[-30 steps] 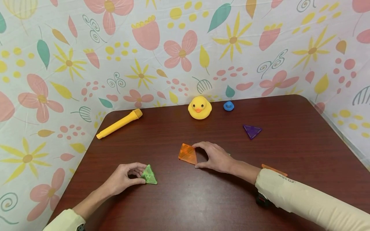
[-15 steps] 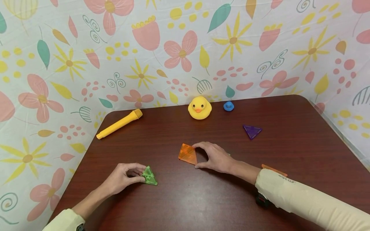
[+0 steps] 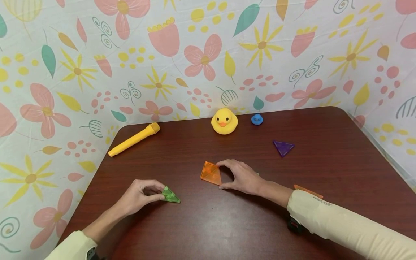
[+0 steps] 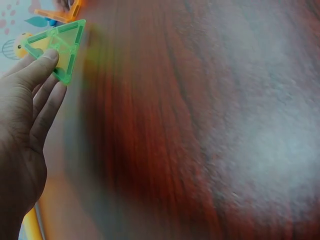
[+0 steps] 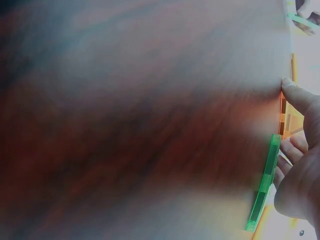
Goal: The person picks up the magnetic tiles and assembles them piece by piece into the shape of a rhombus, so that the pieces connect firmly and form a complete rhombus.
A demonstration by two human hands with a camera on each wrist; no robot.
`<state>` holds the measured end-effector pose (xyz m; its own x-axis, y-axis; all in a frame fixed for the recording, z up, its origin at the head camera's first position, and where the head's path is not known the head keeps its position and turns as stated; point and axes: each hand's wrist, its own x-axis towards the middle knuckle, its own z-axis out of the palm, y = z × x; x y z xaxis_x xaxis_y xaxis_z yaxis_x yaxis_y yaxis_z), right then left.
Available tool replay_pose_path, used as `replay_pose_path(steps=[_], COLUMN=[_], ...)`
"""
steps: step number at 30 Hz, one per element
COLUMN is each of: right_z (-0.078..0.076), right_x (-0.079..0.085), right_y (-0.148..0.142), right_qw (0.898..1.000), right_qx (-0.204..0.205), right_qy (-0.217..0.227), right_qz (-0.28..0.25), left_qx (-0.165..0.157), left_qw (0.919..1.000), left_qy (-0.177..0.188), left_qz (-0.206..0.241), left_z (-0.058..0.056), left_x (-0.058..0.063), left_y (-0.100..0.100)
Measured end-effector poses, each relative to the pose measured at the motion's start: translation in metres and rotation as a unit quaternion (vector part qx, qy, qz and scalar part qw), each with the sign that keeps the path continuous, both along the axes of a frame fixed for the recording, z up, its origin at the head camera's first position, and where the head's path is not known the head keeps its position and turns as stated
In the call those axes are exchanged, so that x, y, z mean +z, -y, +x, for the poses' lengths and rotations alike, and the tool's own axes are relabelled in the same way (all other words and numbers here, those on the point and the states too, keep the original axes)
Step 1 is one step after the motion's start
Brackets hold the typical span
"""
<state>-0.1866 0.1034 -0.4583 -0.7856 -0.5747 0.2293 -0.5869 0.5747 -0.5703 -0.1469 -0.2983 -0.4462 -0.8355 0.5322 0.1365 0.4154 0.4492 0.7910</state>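
Observation:
My left hand (image 3: 138, 198) pinches a translucent green triangular magnetic tile (image 3: 170, 195) between thumb and fingers, tilted and just left of the table's middle. In the left wrist view, the thumb lies on the face of the green triangular tile (image 4: 64, 47). Farther right, my right hand (image 3: 243, 177) holds the orange magnetic tile piece (image 3: 211, 173), thumb and index finger at opposite ends of its right edge. The piece seems to be joined tiles; how many I cannot tell. Beside my right fingers, a second green tile (image 5: 265, 182) lies in the right wrist view, mostly covered in the head view.
A purple triangular tile (image 3: 283, 148) lies beyond my right forearm. Another orange tile (image 3: 308, 191) is partly behind the right sleeve. At the table's back stand a yellow rubber duck (image 3: 224, 121) and a small blue duck (image 3: 257, 119). A yellow toy microphone (image 3: 134, 139) lies back left.
My left hand has shifted slightly away from me and turned the green tile, which now tilts more and points right. The right hand and the orange tile piece stay still.

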Motion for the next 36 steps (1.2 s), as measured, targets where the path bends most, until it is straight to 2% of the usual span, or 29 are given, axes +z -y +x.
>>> replay_pose_path(steps=[12, 19, 26, 36], right_z=[-0.001, -0.001, -0.002, -0.001], right_x=[0.000, 0.000, -0.001, -0.001], right_y=[0.000, 0.000, 0.000, -0.001], right_qw=[1.000, 1.000, 1.000, 1.000], right_qx=[0.000, 0.000, 0.004, 0.006], right_qy=[0.005, 0.005, -0.004, -0.009], right_qz=[0.003, 0.002, 0.002, -0.003], left_qx=[0.024, 0.011, 0.002, 0.006], left_qw=[0.9977, 0.9977, 0.9959, 0.9946], left_qy=[-0.064, -0.063, -0.078, -0.094], left_qz=[-0.001, 0.024, 0.046, 0.044], left_z=[-0.013, -0.022, -0.027, -0.030], left_x=[-0.001, 0.002, -0.003, -0.005], left_y=[-0.036, -0.065, -0.092, -0.117])
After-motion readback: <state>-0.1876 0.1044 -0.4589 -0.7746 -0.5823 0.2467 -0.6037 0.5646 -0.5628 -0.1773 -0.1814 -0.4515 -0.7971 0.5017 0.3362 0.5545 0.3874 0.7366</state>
